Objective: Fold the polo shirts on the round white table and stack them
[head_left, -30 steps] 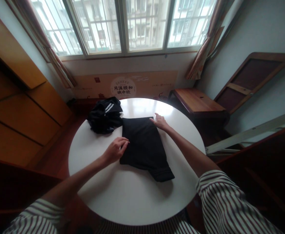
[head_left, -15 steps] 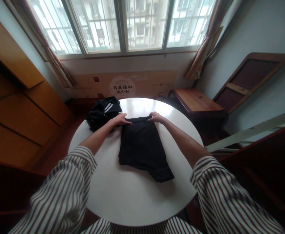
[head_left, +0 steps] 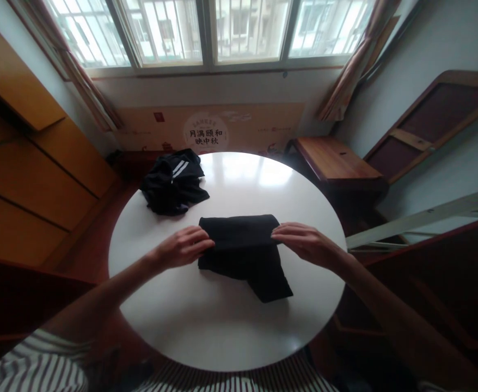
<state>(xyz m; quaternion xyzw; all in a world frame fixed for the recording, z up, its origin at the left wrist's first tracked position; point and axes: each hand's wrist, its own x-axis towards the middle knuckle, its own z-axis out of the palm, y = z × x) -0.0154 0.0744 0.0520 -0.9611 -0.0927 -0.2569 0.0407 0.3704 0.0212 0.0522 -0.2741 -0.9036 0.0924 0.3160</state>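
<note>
A black garment (head_left: 243, 253) lies folded on the round white table (head_left: 222, 321), its far half doubled back toward me. My left hand (head_left: 184, 246) pinches the folded edge at the garment's left side. My right hand (head_left: 304, 242) grips the same folded edge at the right side. Both hands have fingers closed on the cloth. One corner of the garment sticks out toward the near right.
A crumpled black garment with white stripes (head_left: 173, 182) sits at the table's far left. A wooden bench (head_left: 332, 163) stands to the right under the window. Wooden cabinets (head_left: 30, 174) line the left wall. A printed cardboard panel (head_left: 206, 133) leans below the window.
Both hands went to the garment's far edge, took hold of it and pulled it back toward me, folding the garment in half. The view has tilted down a little.
</note>
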